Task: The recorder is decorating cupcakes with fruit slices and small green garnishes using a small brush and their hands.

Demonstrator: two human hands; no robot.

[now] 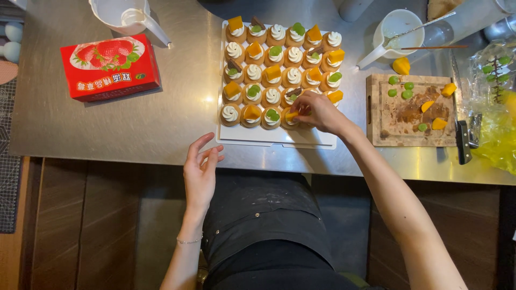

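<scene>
A white tray (279, 138) on the steel counter carries several small round pastries (263, 70) topped with white cream, orange fruit chunks, green grape halves or dark chocolate bits. My right hand (317, 111) reaches over the tray's front right corner and pinches an orange fruit piece (292, 115) down onto a pastry in the front row. My left hand (200, 169) hovers at the counter's front edge, left of the tray, holding nothing, fingers loosely spread.
A wooden cutting board (392, 121) with fruit pieces and grape halves lies right of the tray, a black-handled knife (463, 140) beside it. A red strawberry box (110, 67) sits left. White pitchers (126, 16) and a cup (399, 29) stand behind.
</scene>
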